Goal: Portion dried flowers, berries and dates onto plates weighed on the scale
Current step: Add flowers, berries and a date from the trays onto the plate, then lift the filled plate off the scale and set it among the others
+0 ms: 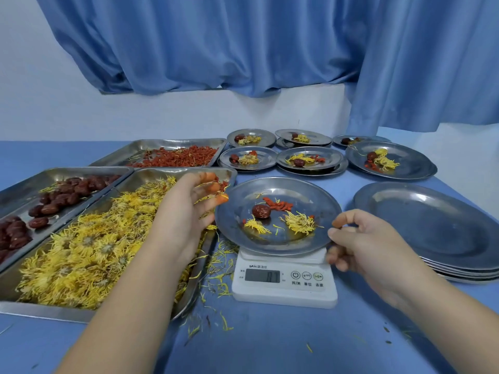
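Grips berries point(221, 186) in left hand point(186, 209) at 9 o'clock of plate point(320, 197) on scale point(283, 291). Pinches rim with right hand point(361, 244) at 4 o'clock. Six filled plates point(332, 156) done at 12 o'clock; empty stack point(432, 225) left at 3 o'clock.

Looks forward and down from head height onto the tabletop point(270, 346), facing the white wall point(54, 103) and blue curtain point(243, 44) at its far side. Sits close above the scale point(285, 282), keeping it just below centre. Takes in the trays point(40, 310) at left and the stacked plates point(432, 225) at right, bending edges with a wide angle.
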{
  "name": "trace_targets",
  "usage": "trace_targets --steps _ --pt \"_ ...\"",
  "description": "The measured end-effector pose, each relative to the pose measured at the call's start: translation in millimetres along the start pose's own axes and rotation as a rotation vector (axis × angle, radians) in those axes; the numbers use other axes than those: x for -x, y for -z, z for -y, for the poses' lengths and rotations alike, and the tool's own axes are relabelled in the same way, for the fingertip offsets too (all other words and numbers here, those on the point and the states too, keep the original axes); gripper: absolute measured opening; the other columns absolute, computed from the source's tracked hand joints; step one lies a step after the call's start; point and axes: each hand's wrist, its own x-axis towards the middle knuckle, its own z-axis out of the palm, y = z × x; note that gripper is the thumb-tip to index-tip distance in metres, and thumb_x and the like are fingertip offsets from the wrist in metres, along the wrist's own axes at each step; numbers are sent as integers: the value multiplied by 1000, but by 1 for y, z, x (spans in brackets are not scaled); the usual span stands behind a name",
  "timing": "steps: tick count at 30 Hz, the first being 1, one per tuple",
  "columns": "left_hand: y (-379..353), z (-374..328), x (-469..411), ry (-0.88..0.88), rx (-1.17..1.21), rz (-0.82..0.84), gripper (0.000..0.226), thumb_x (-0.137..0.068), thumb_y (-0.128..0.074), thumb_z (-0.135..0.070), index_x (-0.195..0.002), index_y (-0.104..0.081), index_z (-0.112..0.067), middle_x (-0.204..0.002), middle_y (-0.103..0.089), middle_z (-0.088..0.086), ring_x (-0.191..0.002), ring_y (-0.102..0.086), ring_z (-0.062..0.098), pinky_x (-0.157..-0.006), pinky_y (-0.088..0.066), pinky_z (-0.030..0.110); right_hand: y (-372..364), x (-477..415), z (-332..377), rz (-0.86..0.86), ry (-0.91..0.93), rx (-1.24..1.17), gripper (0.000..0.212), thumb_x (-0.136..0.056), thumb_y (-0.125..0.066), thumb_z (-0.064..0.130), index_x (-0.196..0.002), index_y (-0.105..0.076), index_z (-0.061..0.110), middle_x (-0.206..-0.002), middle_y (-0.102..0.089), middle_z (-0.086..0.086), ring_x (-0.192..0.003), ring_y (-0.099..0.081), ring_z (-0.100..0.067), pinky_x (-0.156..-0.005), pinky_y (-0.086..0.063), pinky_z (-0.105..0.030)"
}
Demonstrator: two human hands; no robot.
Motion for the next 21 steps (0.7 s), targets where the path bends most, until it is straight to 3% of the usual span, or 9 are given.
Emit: trace_targets --steps 3,9,15,21 --pt "0 -3 1 -15 92 18 24 -97 -45 -31 -100 -63 -15 -86 -67 0 -75 -68 17 -70 -52 32 -3 2 3 -13 -24 -153 16 -93 -49 -7 -86 -48 8 -52 -50 -7 -46 -60 -18 -40 -45 -21" --pt "-2 -5 4 -86 282 37 30 -100 -43 -31 -99 -64 -11 -82 -71 1 -80 -69 24 -84 -52 36 2 -4 15 -38 2 -307 21 -92 -51 -6 -83 -46 11 -52 -55 -6 -46 -56 -14 -42 -47 -18" --pt "1 -8 3 -62 472 49 31 -98 -45 -35 -99 -64 -11 -100 -70 11 -103 -69 34 -101 -48 46 6 -34 47 -75 52 -329 28 -92 -49 -9 -76 -42 13 -54 -52 -5 -44 -58 -11 -40 -45 -16" --pt "3 -9 3 29 597 79 41 -97 -43 -42 -104 -66 -10 -104 -73 13 -102 -69 36 -92 -51 48 2 -108 84 -211 104 -285 25 -94 -42 -9 -80 -41 11 -76 -48 -10 -39 -59 -8 -38 -43 -13"
